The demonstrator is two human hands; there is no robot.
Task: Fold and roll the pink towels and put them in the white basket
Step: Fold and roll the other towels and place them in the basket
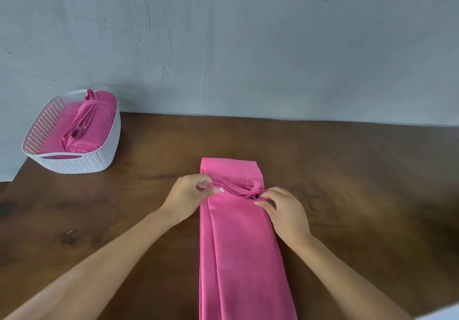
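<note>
Your left hand point(188, 195) and right hand point(285, 210) each have a pinching grip on the layered end of the long folded pink cloth towel point(238, 245) on the brown wooden worktop point(347, 170); it's soft, limp and light, so hold both edges evenly or the layers will likely slip.

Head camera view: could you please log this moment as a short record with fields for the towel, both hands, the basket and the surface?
towel on table: long pink cloth towel, folded into a narrow strip, far end doubled back toward the person
left hand: left hand pinches the left end of the doubled-back edge
right hand: right hand pinches the right end of that edge
basket: white perforated plastic basket at the far left, holding folded pink towels
surface: dark brown wooden table against a grey wall
</note>
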